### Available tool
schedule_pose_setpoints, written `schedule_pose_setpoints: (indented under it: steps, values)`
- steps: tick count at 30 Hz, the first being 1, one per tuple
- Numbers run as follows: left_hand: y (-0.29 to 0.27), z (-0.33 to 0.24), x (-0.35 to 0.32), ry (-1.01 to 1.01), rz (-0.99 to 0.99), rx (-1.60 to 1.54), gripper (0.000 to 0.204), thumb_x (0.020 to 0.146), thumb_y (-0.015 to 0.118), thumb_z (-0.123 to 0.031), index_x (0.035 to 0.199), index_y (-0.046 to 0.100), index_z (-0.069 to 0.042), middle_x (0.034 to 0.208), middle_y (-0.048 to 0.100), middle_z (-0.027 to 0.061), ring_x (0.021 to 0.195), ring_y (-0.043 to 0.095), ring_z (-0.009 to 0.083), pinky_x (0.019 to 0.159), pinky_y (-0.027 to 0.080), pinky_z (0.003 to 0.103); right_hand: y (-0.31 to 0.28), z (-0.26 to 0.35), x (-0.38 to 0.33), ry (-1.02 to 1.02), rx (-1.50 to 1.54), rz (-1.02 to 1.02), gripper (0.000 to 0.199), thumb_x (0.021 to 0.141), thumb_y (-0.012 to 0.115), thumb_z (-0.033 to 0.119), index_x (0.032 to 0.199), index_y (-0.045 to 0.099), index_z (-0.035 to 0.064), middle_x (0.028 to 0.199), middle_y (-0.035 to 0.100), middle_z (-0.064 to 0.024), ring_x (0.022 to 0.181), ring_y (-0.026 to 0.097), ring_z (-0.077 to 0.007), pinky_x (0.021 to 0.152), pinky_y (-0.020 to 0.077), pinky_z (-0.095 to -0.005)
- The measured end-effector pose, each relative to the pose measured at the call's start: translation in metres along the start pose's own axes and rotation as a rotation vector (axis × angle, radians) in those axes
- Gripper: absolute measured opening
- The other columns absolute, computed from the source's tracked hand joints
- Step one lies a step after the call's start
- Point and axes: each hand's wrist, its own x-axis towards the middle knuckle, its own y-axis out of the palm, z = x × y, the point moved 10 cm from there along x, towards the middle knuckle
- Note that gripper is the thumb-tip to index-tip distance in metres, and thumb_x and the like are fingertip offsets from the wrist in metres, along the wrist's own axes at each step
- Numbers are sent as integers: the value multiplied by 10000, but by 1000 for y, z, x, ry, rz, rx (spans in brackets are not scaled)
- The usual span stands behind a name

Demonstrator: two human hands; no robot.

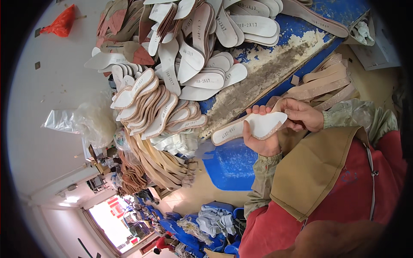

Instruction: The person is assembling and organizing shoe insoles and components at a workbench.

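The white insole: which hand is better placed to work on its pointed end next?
Probably the right hand: it is right at that tip, while the left hand grips the white insole around its middle.

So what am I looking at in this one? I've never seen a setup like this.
There is no machine here: these are a person's two bare hands. The single picture comes from a wide fisheye camera worn on that person's head, looking down, so the edges bend and the corners go black. The room appears tilted.

The left hand grips a white sole-shaped piece around its middle, thumb on its face. The right hand has its fingers at the pointed end.

On the worn blue table lie piles of similar white pieces, some with glittery beige edges. Tan strips lie beside the table's blue edge.
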Motion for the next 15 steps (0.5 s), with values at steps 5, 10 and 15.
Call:
schedule_pose_setpoints:
  steps: [5, 10, 15]
  values:
    - [-1, 3, 2, -18, 7, -67, 297, 828, 532, -160, 1095, 464, -49, 982, 484, 93, 895, 460, 238, 894, 386, 405, 7, 6, 6, -39, 33, 1, 204, 996, 448, 174, 1171, 445, 69, 711, 475, -9, 503, 359, -42, 409, 246, -167]
    - [2, -13, 6, 27, 32, -5, 296, 833, 529, -162, 1103, 463, -61, 961, 479, 86, 885, 460, 237, 879, 396, 400, 1, 10, 6, -64, -15, -79, 186, 989, 470, 206, 1109, 488, 65, 709, 467, -18, 501, 355, -41, 408, 235, -161]
    - [26, -20, 0, -48, 236, 85, 357, 839, 530, -171, 1169, 454, -58, 1008, 515, 119, 939, 483, 257, 900, 394, 424, -10, 9, 17, 272, -149, -165, 164, 949, 530, 204, 911, 562, 47, 666, 466, -15, 492, 343, -69, 416, 264, -209]
